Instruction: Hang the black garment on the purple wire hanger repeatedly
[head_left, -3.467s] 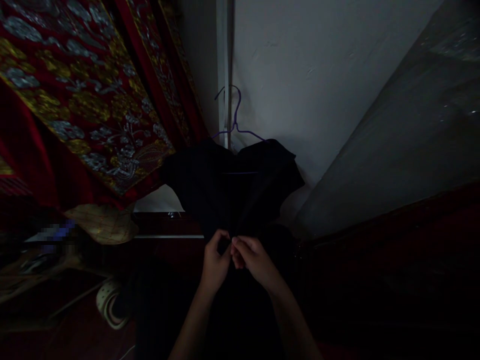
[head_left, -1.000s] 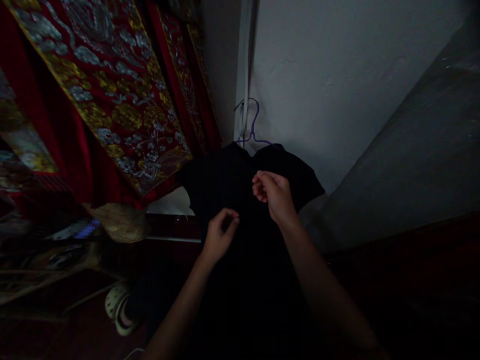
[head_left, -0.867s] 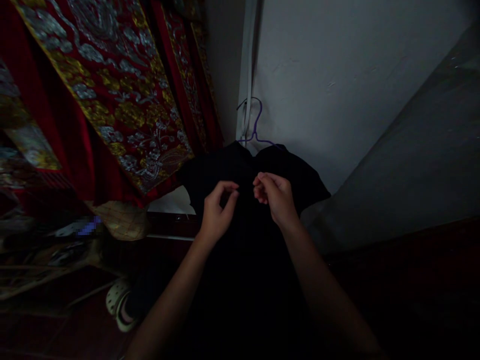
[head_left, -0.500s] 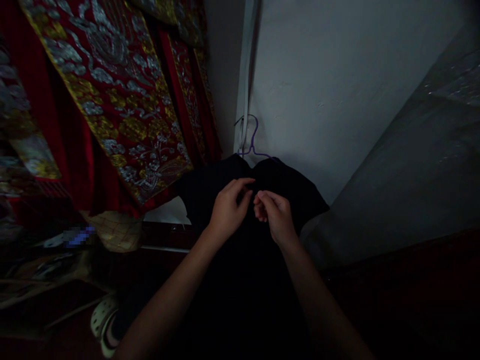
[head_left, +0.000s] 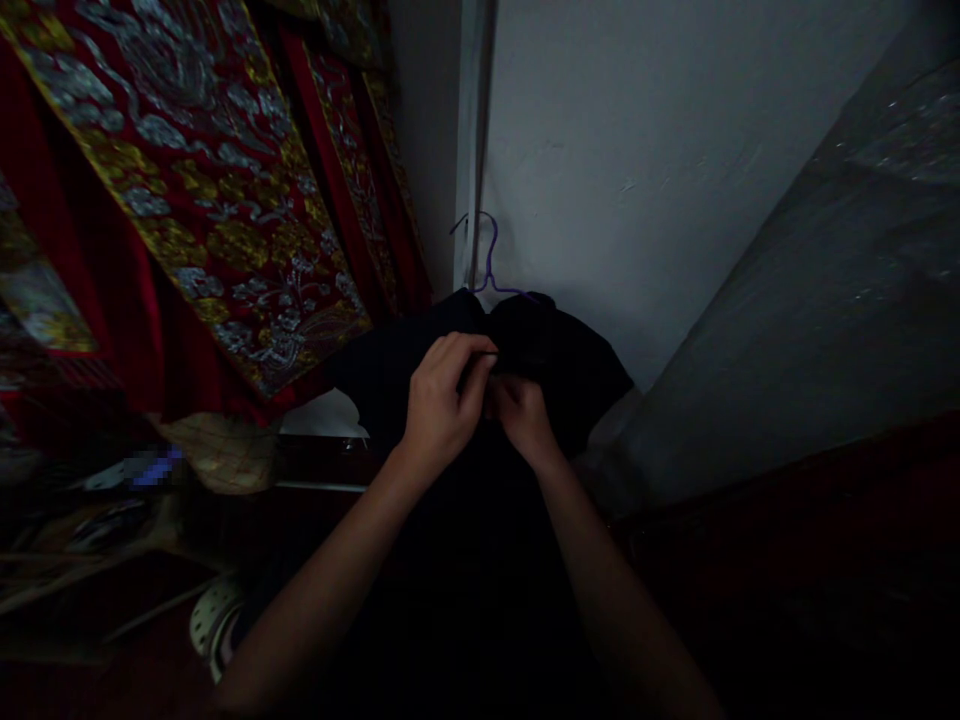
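Note:
A black short-sleeved garment (head_left: pixel 574 350), likely a shirt, hangs on a thin purple hanger (head_left: pixel 492 250) in front of me. My left hand (head_left: pixel 444 392) pinches a thin dark edge of its front between thumb and fingertips, just below the neckline. Right beside it, slightly lower, my right hand (head_left: pixel 523 412) is closed against the same front, its fingertips curled into the dark cloth. The two hands nearly touch. Darkness hides the details of the fabric between them.
Red cloth embroidered in gold and silver (head_left: pixel 247 230) hangs at the left. The hanger hooks by a pale vertical strip (head_left: pixel 471 130) near a white wall (head_left: pixel 622 120). Translucent plastic sheeting (head_left: pixel 795 300) covers the right. A pale clog (head_left: pixel 214 615) shows at lower left.
My right hand has moved left, up to my left hand, and its fingers have closed on the garment's front. My left fingertips have pinched together on the dark edge. The view has shifted slightly.

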